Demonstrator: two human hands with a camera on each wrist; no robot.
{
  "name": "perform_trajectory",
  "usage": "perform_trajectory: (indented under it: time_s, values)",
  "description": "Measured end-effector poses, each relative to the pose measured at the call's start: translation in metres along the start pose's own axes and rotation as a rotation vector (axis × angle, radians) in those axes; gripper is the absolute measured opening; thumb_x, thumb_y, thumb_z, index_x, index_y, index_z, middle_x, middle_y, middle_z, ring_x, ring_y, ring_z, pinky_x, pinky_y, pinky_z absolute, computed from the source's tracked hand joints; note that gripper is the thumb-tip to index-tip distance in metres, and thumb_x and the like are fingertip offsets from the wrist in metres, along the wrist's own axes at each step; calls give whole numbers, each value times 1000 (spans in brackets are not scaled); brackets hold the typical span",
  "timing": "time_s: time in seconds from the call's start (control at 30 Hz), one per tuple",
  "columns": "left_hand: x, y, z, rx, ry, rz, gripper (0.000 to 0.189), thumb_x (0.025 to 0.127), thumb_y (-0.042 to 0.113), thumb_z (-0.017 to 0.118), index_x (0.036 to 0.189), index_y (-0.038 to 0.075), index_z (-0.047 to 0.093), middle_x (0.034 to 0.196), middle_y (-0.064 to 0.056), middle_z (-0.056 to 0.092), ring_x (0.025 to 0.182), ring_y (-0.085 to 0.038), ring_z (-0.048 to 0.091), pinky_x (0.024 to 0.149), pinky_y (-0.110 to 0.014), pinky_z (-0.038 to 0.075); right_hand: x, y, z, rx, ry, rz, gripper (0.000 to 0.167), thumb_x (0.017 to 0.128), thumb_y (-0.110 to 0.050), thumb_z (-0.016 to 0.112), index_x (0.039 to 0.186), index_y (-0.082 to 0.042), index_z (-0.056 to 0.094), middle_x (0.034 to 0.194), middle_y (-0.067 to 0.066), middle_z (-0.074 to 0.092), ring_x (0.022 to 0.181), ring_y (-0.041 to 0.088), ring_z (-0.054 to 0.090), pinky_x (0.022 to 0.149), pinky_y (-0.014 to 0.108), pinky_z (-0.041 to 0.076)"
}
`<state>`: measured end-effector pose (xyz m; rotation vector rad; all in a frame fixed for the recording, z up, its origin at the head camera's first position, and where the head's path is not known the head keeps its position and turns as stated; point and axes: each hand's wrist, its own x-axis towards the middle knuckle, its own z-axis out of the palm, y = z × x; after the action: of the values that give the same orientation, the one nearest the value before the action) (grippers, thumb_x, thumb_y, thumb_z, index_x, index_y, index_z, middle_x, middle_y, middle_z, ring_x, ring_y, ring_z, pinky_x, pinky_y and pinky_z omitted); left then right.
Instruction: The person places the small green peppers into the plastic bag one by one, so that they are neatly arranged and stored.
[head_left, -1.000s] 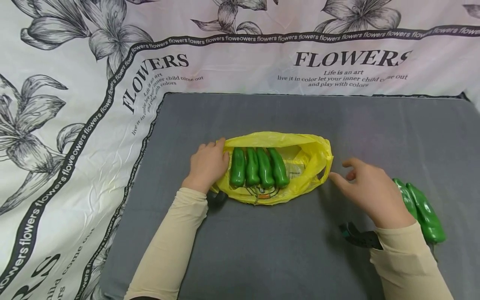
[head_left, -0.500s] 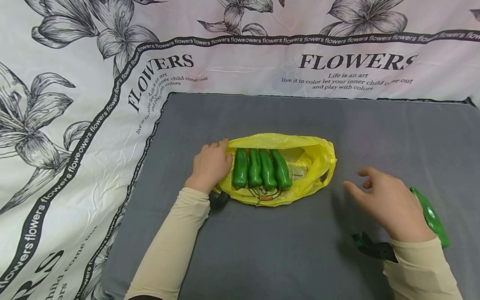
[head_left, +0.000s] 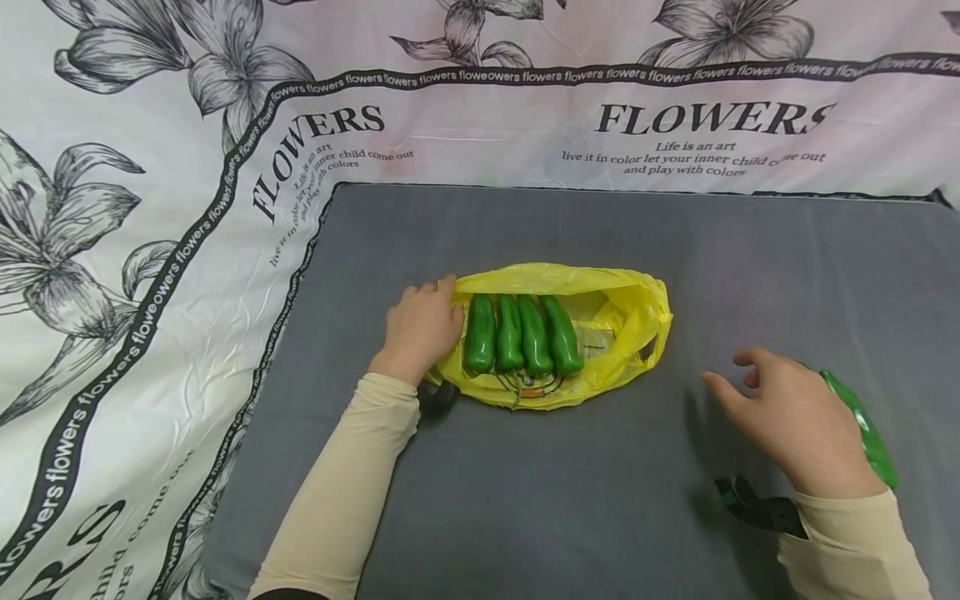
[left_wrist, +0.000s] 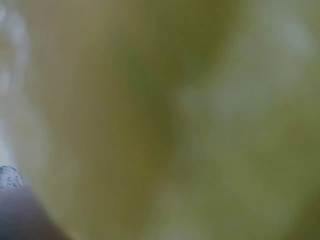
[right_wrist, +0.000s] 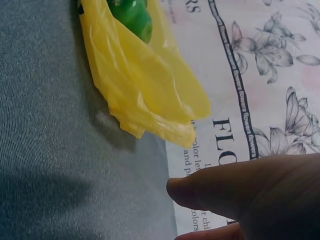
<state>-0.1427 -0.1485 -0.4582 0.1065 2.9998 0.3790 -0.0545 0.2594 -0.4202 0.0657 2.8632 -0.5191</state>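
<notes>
A yellow plastic bag [head_left: 633,354] lies mouth-up in the middle of the grey cloth. Several glossy green peppers [head_left: 508,335] sit side by side inside it, toward its left end. My left hand [head_left: 418,333] grips the bag's left edge, thumb at the rim. Blurred yellow plastic of the bag [left_wrist: 110,125] fills most of the left wrist view. Right of the bag, my right hand [head_left: 802,425] hovers over the cloth with relaxed fingers and holds nothing. It partly hides green peppers [head_left: 866,425] beyond its back. In the right wrist view, the thumb [right_wrist: 215,187] points toward the bag.
The grey cloth [head_left: 562,500] covers the work surface. Around its left and far sides runs a white flower-printed cloth [head_left: 480,133]. A black wrist strap [head_left: 757,506] shows at my right sleeve.
My right hand has moved away from the bag, rightward and nearer to me, and now covers more of the peppers at the right. My left hand stays on the bag's edge.
</notes>
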Motion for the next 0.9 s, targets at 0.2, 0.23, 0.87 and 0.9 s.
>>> perform_trajectory:
  time_s: [0.2,0.23,0.87,0.9]
  values:
    - [0,0,1,-1,12,-1,53,111,34,49,160,14,45,148,-17,60,124,-43,58,90,-65,55,-1,5,-4,-14,7,39,77,101,-61,58,138,6,59,125,33,67,102,44,67,62,49,52]
    - [1,-1,1,-1,12,0,54,111,34,49,160,14,46,148,-17,60,124,-43,58,89,-65,55,0,6,-5,-18,6,51,78,101,-63,57,138,6,58,125,33,67,102,44,67,61,49,51]
    - [1,0,1,9,1,-3,55,111,35,47,161,14,44,149,-17,59,126,-42,58,88,-63,56,-11,30,-9,-47,45,131,69,102,-59,57,131,4,61,121,30,67,86,40,68,52,44,47]
    - [1,0,1,10,4,-1,54,111,35,47,161,14,44,149,-17,60,125,-42,58,87,-63,56,-11,32,-9,-47,45,139,69,102,-60,57,130,3,61,120,30,67,87,40,68,53,45,47]
